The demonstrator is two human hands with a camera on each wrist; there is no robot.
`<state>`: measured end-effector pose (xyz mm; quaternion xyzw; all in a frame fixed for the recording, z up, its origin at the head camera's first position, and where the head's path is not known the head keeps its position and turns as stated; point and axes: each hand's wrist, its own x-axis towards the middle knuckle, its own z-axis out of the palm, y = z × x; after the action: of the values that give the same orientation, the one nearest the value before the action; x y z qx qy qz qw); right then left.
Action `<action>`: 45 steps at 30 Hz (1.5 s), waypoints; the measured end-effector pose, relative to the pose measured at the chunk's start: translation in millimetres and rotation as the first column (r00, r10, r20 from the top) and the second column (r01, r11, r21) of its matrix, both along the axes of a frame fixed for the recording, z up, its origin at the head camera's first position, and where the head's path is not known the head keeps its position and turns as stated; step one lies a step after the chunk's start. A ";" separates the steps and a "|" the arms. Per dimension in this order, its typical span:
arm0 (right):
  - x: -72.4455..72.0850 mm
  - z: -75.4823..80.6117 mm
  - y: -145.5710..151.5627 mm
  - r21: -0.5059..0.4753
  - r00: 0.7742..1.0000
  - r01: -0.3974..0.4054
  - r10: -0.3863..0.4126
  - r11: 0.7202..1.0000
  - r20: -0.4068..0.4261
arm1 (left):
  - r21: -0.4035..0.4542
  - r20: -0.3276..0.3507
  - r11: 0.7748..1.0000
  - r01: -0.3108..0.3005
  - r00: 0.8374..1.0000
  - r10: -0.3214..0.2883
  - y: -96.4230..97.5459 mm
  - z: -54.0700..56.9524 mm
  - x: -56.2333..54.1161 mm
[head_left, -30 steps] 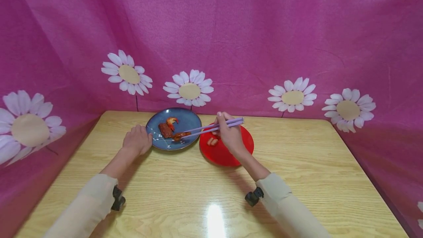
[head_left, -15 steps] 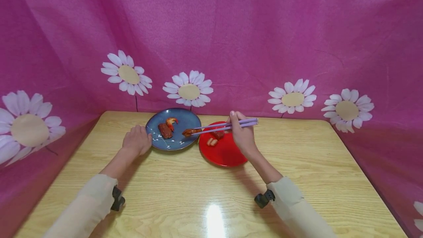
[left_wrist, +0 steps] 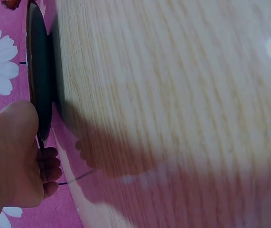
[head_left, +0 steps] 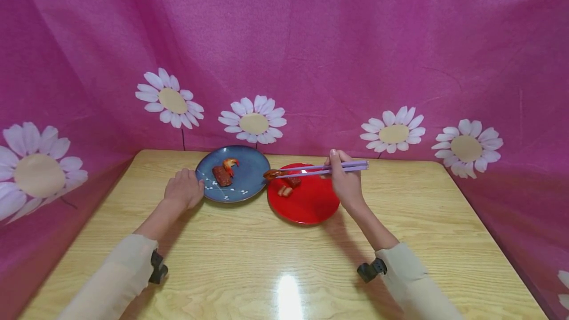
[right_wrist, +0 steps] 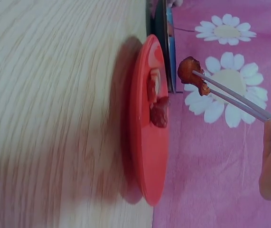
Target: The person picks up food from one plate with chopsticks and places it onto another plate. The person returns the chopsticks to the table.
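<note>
My right hand (head_left: 346, 181) holds a pair of lilac chopsticks (head_left: 351, 166), whose tips pinch a glossy brown chicken drumstick (right_wrist: 188, 71). The drumstick is raised above the red plate (head_left: 306, 206), near its left rim, as the right wrist view shows. My left hand (head_left: 183, 189) grips the left rim of the blue plate (head_left: 249, 162), thumb over the edge and fingers curled below it. On the blue plate lie a brown slab of meat (head_left: 222, 176) and an orange shrimp (head_left: 230, 165). A dark red meat piece (right_wrist: 159, 113) and small pale pink pieces (head_left: 285, 191) sit on the red plate.
Both plates stand side by side toward the back of the wooden table (head_left: 213, 260). Behind and around it hangs a pink cloth (head_left: 311, 63) printed with white daisies. A bright reflection shows at the front of the tabletop.
My right hand has moved right, and the chopsticks have lifted the drumstick off the blue plate and carried it toward the red plate. My left hand has stayed at the blue plate's rim.
</note>
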<state>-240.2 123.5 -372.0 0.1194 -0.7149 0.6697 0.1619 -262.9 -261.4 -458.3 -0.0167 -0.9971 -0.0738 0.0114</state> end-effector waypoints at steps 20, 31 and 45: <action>-29.8 -32.9 45.3 -0.059 0.993 0.111 -0.114 0.992 -0.042 | 0.007 -0.010 1.000 0.006 1.000 -0.006 -1.9 -1.9 1.4; -34.2 -40.5 57.9 -0.064 0.990 0.139 -0.141 0.988 -0.023 | 0.022 -0.016 1.000 0.013 1.000 -0.013 -2.0 -1.8 1.8; -38.2 -47.8 63.0 -0.029 0.983 0.174 -0.176 0.984 -0.052 | 0.010 -0.008 1.000 0.023 1.000 -0.023 -3.6 -2.9 -0.4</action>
<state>-278.3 186.5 -419.8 0.0725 -0.7098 0.6579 0.2411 -263.3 -265.0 -461.2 -0.0285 -0.9964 -0.0789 0.0148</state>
